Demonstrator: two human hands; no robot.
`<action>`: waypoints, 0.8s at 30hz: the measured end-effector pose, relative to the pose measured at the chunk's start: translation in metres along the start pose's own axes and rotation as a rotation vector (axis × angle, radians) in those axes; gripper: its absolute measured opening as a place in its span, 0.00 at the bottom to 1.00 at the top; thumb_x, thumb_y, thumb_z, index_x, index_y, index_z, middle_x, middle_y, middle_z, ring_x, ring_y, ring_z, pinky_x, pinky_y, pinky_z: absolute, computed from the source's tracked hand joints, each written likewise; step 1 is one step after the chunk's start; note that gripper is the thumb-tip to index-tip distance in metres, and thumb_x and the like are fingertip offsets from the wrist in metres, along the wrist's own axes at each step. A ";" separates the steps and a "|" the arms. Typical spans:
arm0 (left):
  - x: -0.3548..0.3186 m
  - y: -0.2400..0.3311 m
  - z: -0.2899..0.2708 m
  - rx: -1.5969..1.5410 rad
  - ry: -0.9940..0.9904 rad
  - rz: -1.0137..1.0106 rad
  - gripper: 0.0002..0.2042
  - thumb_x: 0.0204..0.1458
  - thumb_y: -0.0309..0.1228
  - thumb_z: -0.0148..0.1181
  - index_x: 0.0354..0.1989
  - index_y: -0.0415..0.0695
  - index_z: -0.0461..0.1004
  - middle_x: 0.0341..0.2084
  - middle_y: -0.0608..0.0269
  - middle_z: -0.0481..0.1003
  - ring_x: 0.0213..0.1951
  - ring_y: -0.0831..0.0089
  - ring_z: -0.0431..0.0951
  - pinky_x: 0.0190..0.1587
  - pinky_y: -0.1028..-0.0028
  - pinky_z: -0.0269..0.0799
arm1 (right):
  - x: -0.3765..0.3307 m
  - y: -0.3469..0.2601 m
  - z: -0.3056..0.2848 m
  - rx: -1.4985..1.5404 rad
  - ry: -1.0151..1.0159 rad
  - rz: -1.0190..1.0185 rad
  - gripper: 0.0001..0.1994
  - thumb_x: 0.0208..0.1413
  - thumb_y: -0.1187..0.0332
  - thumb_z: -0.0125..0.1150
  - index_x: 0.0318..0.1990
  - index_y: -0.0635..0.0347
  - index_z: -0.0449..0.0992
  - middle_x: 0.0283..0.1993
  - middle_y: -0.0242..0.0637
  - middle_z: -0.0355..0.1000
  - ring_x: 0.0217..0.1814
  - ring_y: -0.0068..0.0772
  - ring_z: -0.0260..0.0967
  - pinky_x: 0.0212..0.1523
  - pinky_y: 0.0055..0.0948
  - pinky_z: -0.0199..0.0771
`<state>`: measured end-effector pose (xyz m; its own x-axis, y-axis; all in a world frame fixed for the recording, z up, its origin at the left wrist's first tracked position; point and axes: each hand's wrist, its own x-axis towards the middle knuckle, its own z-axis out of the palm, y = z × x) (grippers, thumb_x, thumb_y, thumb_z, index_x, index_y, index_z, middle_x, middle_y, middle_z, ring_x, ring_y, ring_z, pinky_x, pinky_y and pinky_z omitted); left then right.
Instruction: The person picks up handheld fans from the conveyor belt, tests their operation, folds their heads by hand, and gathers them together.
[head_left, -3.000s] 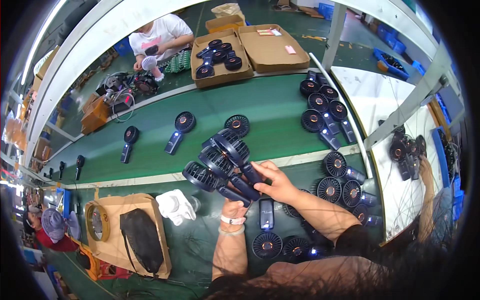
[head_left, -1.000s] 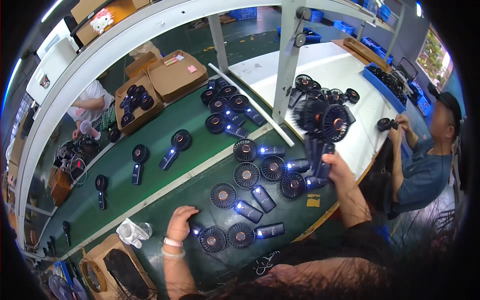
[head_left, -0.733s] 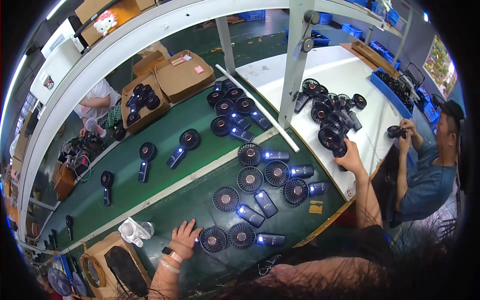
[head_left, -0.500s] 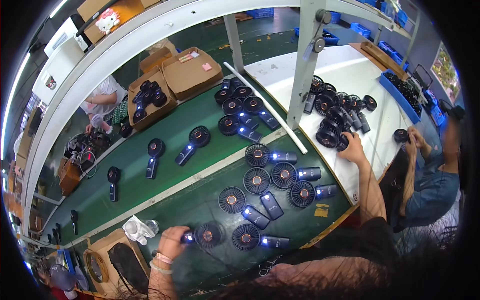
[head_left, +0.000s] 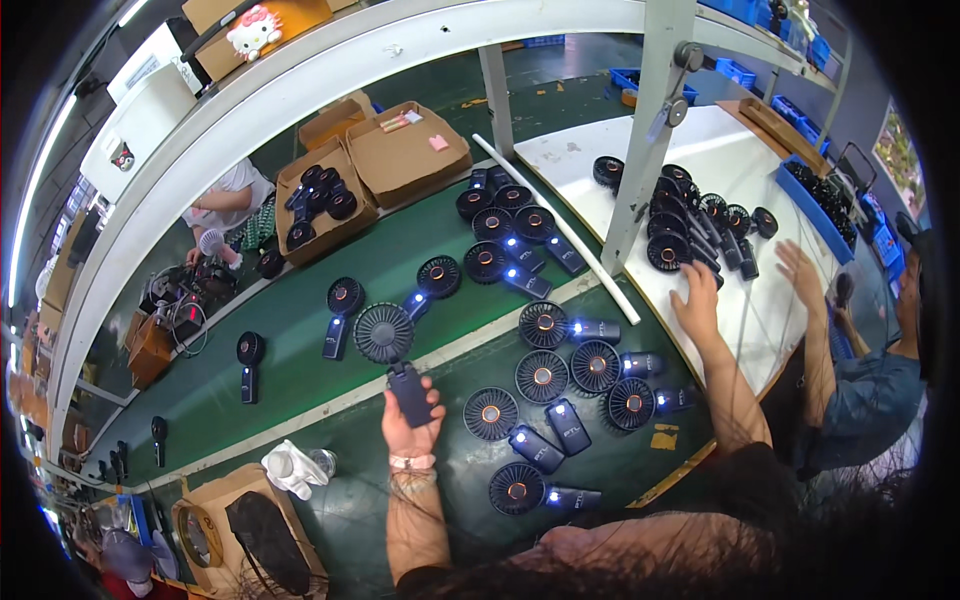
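My left hand (head_left: 412, 432) is wrapped round the handle of a dark handheld fan (head_left: 383, 333), held upright above the light divider strip, its round grille showing. My right hand (head_left: 697, 306) reaches over the near edge of the white table, fingers apart, beside a pile of dark fans (head_left: 668, 252). Whether its fingertips touch the nearest fan is hard to see. Between my hands, several fans (head_left: 542, 377) lie on the green surface, many with a lit light on the handle. One of them (head_left: 517, 488) lies closest to me.
A green conveyor belt (head_left: 300, 300) carries more fans. Open cardboard boxes (head_left: 411, 165) stand beyond it. A white tube (head_left: 560, 230) lies along the table edge next to a metal post (head_left: 650, 140). At right, a co-worker (head_left: 868, 385) reaches over the table. A white cloth bundle (head_left: 291, 470) lies left.
My left hand has lifted the fan from the near green surface up and away from me. My right hand has let go of a fan at the pile, its fingers spreading.
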<state>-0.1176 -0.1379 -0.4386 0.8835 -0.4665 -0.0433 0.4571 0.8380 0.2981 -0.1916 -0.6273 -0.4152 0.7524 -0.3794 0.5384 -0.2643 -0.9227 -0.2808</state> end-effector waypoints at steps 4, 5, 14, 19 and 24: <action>0.032 -0.019 -0.019 0.008 0.001 0.062 0.24 0.51 0.47 0.51 0.53 0.47 0.62 0.47 0.59 0.67 0.41 0.66 0.68 0.41 0.65 0.65 | -0.011 -0.038 -0.007 0.140 -0.074 -0.082 0.21 0.39 0.72 0.62 0.45 0.57 0.67 0.51 0.46 0.60 0.55 0.50 0.56 0.55 0.40 0.57; 0.036 -0.021 -0.022 -0.001 0.000 0.057 0.24 0.51 0.47 0.51 0.53 0.47 0.62 0.47 0.59 0.67 0.41 0.66 0.68 0.41 0.65 0.65 | -0.012 -0.043 -0.005 0.173 -0.094 -0.096 0.20 0.39 0.73 0.62 0.45 0.58 0.67 0.50 0.47 0.61 0.55 0.50 0.57 0.55 0.40 0.58; 0.034 -0.018 -0.035 -0.038 -0.129 0.109 0.23 0.54 0.43 0.49 0.55 0.44 0.60 0.51 0.52 0.65 0.46 0.59 0.69 0.47 0.56 0.66 | -0.002 -0.133 0.030 0.505 -0.835 -0.327 0.21 0.48 0.69 0.57 0.52 0.59 0.66 0.48 0.46 0.63 0.52 0.46 0.61 0.54 0.34 0.60; 0.037 -0.019 -0.039 -0.111 -0.098 0.080 0.26 0.53 0.44 0.50 0.55 0.40 0.59 0.50 0.50 0.65 0.46 0.58 0.69 0.48 0.56 0.66 | 0.021 -0.156 0.055 0.590 -1.043 -0.583 0.11 0.49 0.68 0.56 0.41 0.59 0.74 0.46 0.43 0.67 0.50 0.43 0.64 0.51 0.33 0.64; 0.035 -0.017 -0.028 0.012 -0.024 0.163 0.26 0.50 0.39 0.56 0.54 0.40 0.59 0.48 0.51 0.66 0.45 0.61 0.70 0.46 0.61 0.69 | 0.052 -0.212 0.088 0.515 -0.829 -0.557 0.10 0.48 0.69 0.56 0.39 0.62 0.72 0.40 0.43 0.70 0.46 0.46 0.66 0.48 0.36 0.66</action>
<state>-0.0920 -0.1609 -0.4715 0.9430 -0.3314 0.0292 0.3066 0.8998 0.3105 -0.0433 -0.4454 -0.3971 0.9075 0.4171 0.0504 0.3705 -0.7379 -0.5641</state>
